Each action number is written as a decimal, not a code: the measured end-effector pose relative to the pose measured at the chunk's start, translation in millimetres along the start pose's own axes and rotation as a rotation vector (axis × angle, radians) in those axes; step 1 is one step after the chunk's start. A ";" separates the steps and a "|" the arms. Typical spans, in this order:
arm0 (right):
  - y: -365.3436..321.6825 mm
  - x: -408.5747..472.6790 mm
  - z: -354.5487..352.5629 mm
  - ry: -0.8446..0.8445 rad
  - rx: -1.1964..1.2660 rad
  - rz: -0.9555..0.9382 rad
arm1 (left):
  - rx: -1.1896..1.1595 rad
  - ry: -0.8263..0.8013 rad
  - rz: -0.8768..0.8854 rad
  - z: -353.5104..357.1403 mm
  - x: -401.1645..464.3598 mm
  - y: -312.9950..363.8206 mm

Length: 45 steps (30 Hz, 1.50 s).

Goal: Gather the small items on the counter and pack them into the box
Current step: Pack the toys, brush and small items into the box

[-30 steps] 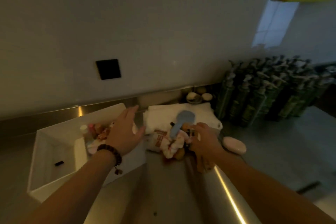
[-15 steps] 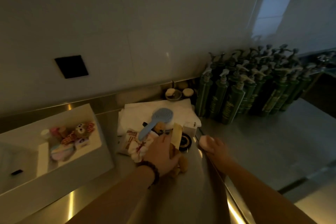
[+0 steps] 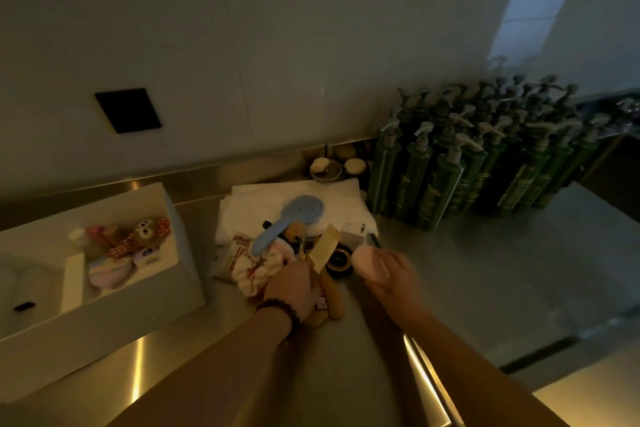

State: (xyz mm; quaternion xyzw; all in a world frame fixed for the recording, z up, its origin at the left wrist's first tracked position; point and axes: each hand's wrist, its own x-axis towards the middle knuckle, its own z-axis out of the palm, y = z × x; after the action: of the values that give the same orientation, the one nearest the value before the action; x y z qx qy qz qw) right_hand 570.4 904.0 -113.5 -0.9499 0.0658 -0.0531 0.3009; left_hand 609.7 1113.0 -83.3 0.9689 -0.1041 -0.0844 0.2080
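A white open box stands at the left on the steel counter, with a plush bear, small bottles and pastel items inside. In the middle lies a pile: a blue hairbrush, a white scrunchie, a black tape roll and a brown plush toy. My left hand is closed on a pale yellow comb over the plush. My right hand grips a pink oval soap-like item beside the pile.
Several green pump bottles crowd the back right of the counter. Folded white cloth lies under the pile, with small dishes behind it at the wall. The counter's front edge runs under my right forearm.
My left hand left the box and came to the pile, taking the yellow comb. My right hand reached right, picked up the pink oval item and brought it toward the pile.
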 end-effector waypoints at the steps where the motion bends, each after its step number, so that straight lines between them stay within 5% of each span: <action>1: -7.7 -0.4 -2.2 0.015 0.017 -0.036 | -0.041 0.030 -0.003 -5.4 -1.5 -2.3; 10: -130.2 22.5 -4.9 0.039 0.157 -0.243 | -0.308 0.418 -0.036 -115.9 -17.0 -41.8; 19: -276.9 48.9 60.9 -0.124 0.304 -0.587 | -0.308 0.661 -0.247 -210.0 -78.1 -195.5; 27: -368.5 62.1 140.9 -0.536 0.023 -0.782 | -0.330 0.641 -0.453 -219.5 -133.6 -308.5; 33: -382.2 76.0 192.9 -0.766 -0.394 -0.941 | -0.391 0.652 -0.413 -214.7 -134.3 -334.2; 45: -376.3 80.4 232.7 -0.807 -0.534 -0.906 | -0.349 0.673 -0.318 -206.0 -119.4 -341.8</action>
State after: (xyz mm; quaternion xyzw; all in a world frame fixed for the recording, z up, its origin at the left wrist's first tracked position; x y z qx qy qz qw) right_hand 717.4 1327.6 -80.0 -0.8710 -0.4471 0.2036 0.0041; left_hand 594.2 1525.5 -27.5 0.8966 0.1365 0.1896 0.3762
